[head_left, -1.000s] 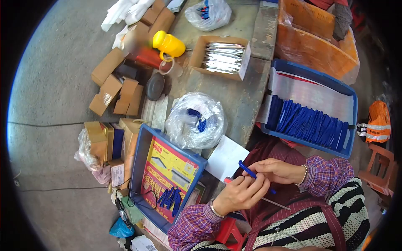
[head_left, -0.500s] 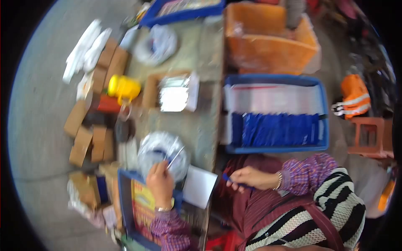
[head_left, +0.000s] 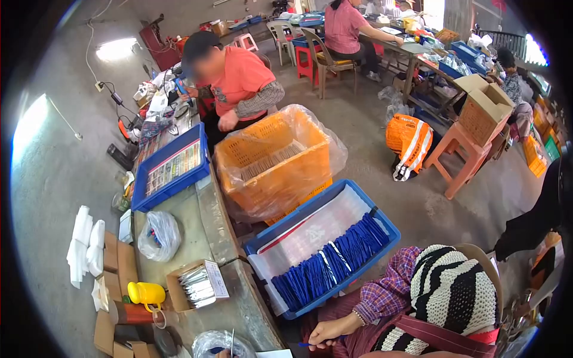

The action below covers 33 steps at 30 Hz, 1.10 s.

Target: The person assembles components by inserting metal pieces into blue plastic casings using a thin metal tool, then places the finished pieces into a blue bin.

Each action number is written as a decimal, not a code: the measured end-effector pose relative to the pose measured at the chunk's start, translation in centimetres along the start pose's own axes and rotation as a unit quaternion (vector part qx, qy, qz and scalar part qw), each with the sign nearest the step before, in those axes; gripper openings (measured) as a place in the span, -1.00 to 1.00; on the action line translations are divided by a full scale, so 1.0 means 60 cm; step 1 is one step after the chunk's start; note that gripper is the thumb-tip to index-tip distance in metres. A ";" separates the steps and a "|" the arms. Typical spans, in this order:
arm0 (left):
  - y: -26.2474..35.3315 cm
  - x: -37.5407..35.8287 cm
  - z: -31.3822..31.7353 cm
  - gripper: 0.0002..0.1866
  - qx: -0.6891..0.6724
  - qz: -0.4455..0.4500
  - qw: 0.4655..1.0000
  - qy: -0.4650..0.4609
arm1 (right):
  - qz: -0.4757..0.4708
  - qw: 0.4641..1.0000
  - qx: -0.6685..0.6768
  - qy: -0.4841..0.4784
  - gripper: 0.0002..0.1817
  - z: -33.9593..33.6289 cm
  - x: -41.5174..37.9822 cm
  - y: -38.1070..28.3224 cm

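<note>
My right hand (head_left: 327, 331) is closed around a slim blue piece (head_left: 305, 344) over my lap; only its tip shows. My left hand (head_left: 223, 354) is mostly cut off by the bottom edge. A thin silver rod (head_left: 232, 341) stands up from its fingers, in front of a clear plastic bag (head_left: 206, 342). Between my hands lies a white sheet (head_left: 274, 354). Beyond my right hand, a blue tray (head_left: 388, 224) holds a row of slim blue pieces (head_left: 334, 259) on clear plastic. On the bench, a small cardboard box (head_left: 173, 285) holds many silver rods (head_left: 198, 286).
An orange crate (head_left: 286, 173) lined with plastic stands beyond the tray. A yellow cup (head_left: 146, 293) and another plastic bag (head_left: 160, 235) are on the bench (head_left: 245, 298). A co-worker in red (head_left: 245, 80) works at a blue tray (head_left: 170, 173). Behind are a stool (head_left: 456, 155) and another person (head_left: 346, 30).
The view has swung up towards the room, so both hands appear lower and the left nearly leaves the picture. The right hand still holds the blue piece; the rod stays at the left.
</note>
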State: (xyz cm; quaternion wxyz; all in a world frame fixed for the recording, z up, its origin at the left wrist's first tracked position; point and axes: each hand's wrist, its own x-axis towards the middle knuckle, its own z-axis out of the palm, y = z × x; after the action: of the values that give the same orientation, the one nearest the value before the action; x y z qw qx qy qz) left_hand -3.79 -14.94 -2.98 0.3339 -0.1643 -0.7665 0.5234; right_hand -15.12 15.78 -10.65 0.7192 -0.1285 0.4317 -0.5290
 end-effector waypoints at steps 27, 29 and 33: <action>-0.012 0.028 -0.039 -0.82 -0.380 -0.410 0.702 -0.441 | 0.016 0.998 -0.028 -0.045 -0.70 -0.007 -0.029 0.015; -0.005 0.008 -0.030 -0.82 -0.396 -0.420 0.710 -0.403 | 0.006 0.998 -0.030 -0.056 -0.70 -0.010 -0.029 0.021; -0.015 0.008 -0.045 -0.79 -0.417 -0.452 0.688 -0.387 | -0.002 0.997 -0.044 -0.063 -0.73 -0.014 -0.037 0.026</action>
State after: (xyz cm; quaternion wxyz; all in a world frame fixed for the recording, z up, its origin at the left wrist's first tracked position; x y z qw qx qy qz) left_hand -2.18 -13.13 -1.37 0.1010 0.2966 -0.9485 -0.0468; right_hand -14.92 18.60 -11.07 0.7375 -0.1941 0.4086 -0.5015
